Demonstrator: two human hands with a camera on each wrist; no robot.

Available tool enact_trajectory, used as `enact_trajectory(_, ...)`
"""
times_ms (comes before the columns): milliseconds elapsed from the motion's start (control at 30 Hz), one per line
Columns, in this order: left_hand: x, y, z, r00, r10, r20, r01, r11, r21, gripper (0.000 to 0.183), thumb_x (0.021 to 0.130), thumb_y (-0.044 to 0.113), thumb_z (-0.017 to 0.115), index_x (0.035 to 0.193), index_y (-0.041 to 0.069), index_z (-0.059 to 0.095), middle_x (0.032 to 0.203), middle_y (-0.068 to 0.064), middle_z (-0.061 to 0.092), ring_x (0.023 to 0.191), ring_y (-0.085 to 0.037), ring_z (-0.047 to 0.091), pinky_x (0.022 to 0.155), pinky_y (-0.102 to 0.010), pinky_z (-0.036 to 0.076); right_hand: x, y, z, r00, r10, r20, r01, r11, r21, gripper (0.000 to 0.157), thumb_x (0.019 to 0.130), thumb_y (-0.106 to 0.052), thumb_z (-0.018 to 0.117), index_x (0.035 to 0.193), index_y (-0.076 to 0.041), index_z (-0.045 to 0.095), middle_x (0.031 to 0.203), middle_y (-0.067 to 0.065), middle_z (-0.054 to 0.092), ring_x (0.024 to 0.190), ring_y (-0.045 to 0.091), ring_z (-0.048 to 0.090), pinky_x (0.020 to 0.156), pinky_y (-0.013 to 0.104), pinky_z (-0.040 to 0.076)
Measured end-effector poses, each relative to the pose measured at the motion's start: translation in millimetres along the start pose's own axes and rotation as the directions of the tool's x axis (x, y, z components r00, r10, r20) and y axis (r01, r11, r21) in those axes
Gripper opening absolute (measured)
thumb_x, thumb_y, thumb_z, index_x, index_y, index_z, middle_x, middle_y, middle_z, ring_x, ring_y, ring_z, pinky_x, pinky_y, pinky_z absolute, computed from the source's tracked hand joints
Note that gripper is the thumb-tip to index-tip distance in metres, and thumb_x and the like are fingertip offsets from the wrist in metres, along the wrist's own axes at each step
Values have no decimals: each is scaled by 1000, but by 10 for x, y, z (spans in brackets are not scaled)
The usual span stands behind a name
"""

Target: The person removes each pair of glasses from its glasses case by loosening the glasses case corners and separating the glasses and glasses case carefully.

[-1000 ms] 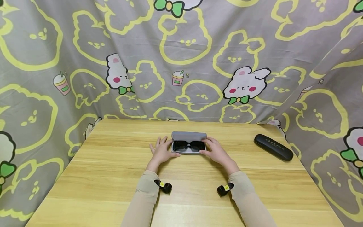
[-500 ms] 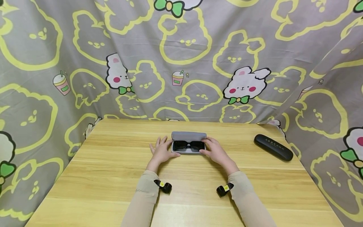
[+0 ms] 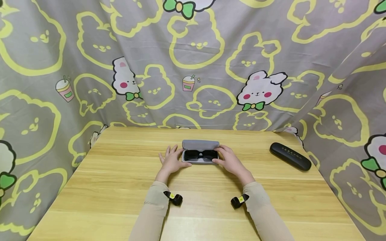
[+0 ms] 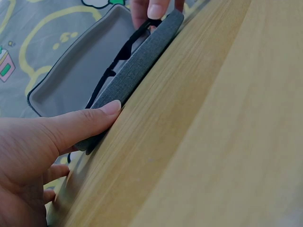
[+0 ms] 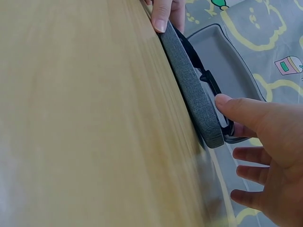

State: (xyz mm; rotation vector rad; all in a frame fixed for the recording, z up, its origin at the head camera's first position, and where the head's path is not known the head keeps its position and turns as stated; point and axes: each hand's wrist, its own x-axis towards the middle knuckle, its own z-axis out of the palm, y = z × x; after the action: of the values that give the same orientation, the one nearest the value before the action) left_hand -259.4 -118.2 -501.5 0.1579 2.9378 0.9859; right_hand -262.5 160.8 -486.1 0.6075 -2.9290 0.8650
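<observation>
A grey glasses case (image 3: 201,145) lies open on the table, its lid tipped back. Dark sunglasses (image 3: 200,154) sit in its lower half, lenses toward the head camera. My left hand (image 3: 172,162) grips the case's left end; in the left wrist view the thumb (image 4: 102,113) presses the front wall, and the index fingertip is hidden. At the other end, my right hand (image 3: 230,161) has its thumb (image 5: 232,106) against the right end of the sunglasses, with the index finger behind, pinching them. Its remaining fingers are spread in the right wrist view.
A black hard glasses case (image 3: 291,156), shut, lies at the right of the wooden table (image 3: 202,214). A grey curtain (image 3: 199,97) with cartoon animals hangs behind the table and along both sides. Small black cameras are strapped to both wrists.
Hands and case hold almost the same places throughout. The sunglasses appear to have shifted very slightly within the case, with a little more of the pale lining showing below them.
</observation>
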Motion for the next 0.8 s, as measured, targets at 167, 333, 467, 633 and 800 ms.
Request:
enact_trajectory(167,4,-4,2,1000,1,1,-1,1000,3,83,72,51,81,143,21,51,161,-9,27,152,-39,5,111,-72,-13,-3,-3,-14,1000,-4,3,4,1000,3,52,91,-32,68,132,-3,57,148,25,41,139,44,35,113,57,33)
enact_trajectory(333,4,-7,4,1000,-1,2,1,1000,3,83,72,51,81,143,20,51,161,-9,28,152,-39,5,111,-72,-13,-5,0,-22,1000,-19,-2,19,1000,-3,51,90,-32,69,131,-3,57,148,27,40,139,45,35,112,58,34)
enact_trajectory(467,5,-8,6,1000,-1,1,1,1000,3,84,72,51,81,143,20,51,161,-10,28,152,-39,5,111,-72,-13,-10,11,-32,1000,-22,-1,22,1000,7,51,90,-33,69,130,-4,58,149,27,39,140,46,34,113,58,33)
enact_trajectory(633,7,-9,9,1000,2,-2,-2,1000,-2,84,71,51,82,142,19,51,161,-10,28,151,-40,6,111,-72,-13,-23,29,-75,1000,-29,-7,29,999,23,49,89,-32,70,128,-4,59,149,26,39,140,46,33,112,59,33)
enact_trajectory(800,9,-12,7,1000,-1,-3,1,1000,0,85,70,52,82,142,20,51,161,-10,28,152,-40,6,111,-73,-13,-38,29,-150,1000,-29,-5,29,999,22,49,89,-31,70,128,-3,60,148,25,41,139,45,35,113,59,33)
